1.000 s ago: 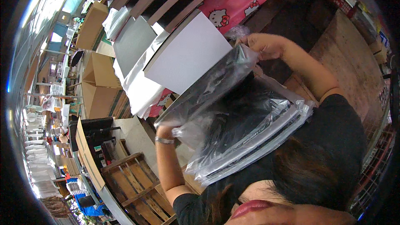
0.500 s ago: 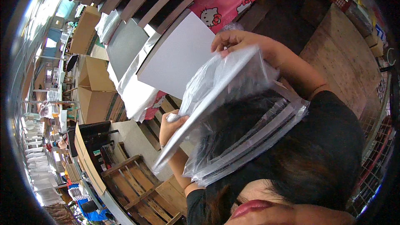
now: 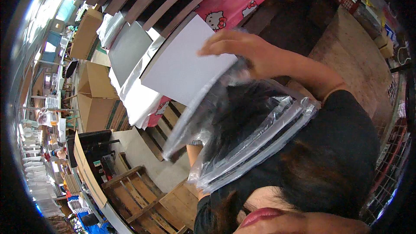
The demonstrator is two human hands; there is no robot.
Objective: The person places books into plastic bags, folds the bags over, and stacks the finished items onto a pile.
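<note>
A clear plastic bag (image 3: 253, 136) hangs loosely across the front of my black shirt, its upper part smeared by motion. My right hand (image 3: 240, 52) is at the bag's top edge. Its fingers stretch out leftward over a white-topped flat box (image 3: 180, 63), and the plastic lies against the thumb side. My left forearm (image 3: 194, 156) rises behind the bag, with a band at the wrist. The plastic hides my left hand, so its fingers do not show. The box has dark sides and rests just beyond both hands.
Dark boxes (image 3: 167, 2) stand in a row behind the white-topped one. A grey board (image 3: 129, 50) and white plastic sheets (image 3: 138, 97) lie to its left. Pink patterned cloth (image 3: 238, 6) covers the surface behind. Cardboard cartons (image 3: 97, 108) and a wooden pallet (image 3: 134, 190) are at the left.
My right hand has gone from pinching the bag's edge to stretched fingers farther left. The bag's raised part has dropped and spread. My left hand, visible before, is now behind the plastic.
</note>
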